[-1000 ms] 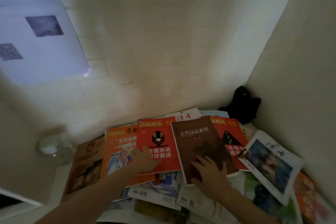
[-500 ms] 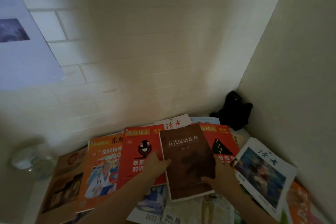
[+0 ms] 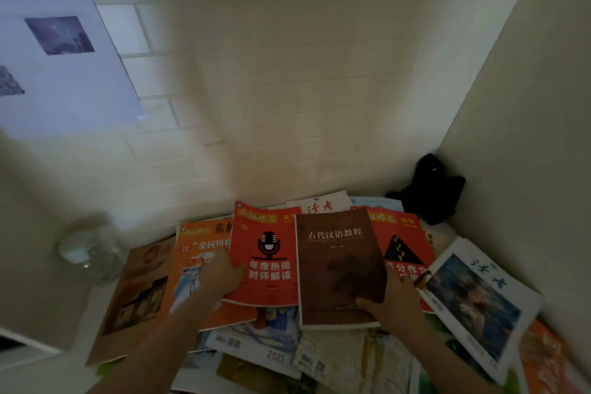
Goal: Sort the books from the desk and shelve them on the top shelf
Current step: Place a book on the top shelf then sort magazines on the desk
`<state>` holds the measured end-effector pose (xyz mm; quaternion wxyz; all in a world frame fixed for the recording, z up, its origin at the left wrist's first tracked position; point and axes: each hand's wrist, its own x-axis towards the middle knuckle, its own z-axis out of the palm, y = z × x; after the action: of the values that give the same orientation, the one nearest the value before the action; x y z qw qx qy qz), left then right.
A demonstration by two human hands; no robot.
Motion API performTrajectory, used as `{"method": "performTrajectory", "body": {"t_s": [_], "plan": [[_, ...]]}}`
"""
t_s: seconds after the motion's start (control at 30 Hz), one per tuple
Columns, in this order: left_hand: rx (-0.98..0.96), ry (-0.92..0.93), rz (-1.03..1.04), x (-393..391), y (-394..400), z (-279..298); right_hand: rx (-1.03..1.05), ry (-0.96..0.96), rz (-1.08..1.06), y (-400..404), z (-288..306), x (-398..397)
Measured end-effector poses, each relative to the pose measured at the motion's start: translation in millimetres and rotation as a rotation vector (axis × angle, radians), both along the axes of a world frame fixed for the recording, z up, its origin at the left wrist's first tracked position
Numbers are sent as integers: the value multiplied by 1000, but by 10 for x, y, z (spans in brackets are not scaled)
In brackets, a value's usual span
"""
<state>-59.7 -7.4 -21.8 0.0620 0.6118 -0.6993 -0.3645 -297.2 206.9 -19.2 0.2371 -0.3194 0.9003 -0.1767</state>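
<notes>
The brown book (image 3: 339, 269) lies atop the pile, long axis running near to far. The right hand (image 3: 395, 302) pinches its near right corner; the left hand (image 3: 220, 275) grips the red magazine (image 3: 267, 259) just left of it.

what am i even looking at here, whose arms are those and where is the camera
There is no machine here: these are a person's two bare arms, filmed by a wide-angle camera worn on their head, looking forward and down. Below lies a desk covered with overlapping books and magazines. The left hand grips the edge of a red magazine with a microphone on its cover. The right hand holds the lower right corner of a brown book lying on top of the pile. A glass jar stands at the left, and a dark object sits in the far corner.
</notes>
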Motion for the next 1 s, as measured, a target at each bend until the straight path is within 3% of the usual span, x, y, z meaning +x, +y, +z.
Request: {"method": "performTrajectory", "body": {"t_s": [0.1,0.2,0.3,0.37,0.43,0.5,0.63,0.73,0.77,0.83,0.9,1.0], "plan": [[-247,142,-91,67,77,433,-73,-36,21,40,44,-10],[-450,349,-32,17,225,941,-127,-18,13,34,79,-16],[-117,719,142,-156,336,1074,-175,-94,-53,14,199,-53],[132,815,192,-335,518,895,-199,-212,-141,18,266,-115],[311,777,176,-526,763,595,-228,-289,-182,27,263,-184],[370,666,149,-657,975,278,-240,-309,-181,44,218,-217],[161,421,7,-755,1086,-70,-211,-402,-164,69,165,-257],[-80,92,-211,-698,910,-139,-202,-396,-74,47,122,-270],[-145,56,-225,-653,825,-141,-196,-379,-71,46,111,-265],[-202,53,-190,-489,618,-80,-203,-344,-82,37,119,-232],[-290,-94,-102,-166,286,-161,-223,-322,-99,-10,140,-184],[-125,-311,61,479,-159,-500,-243,-235,-63,-164,188,-89]]}}
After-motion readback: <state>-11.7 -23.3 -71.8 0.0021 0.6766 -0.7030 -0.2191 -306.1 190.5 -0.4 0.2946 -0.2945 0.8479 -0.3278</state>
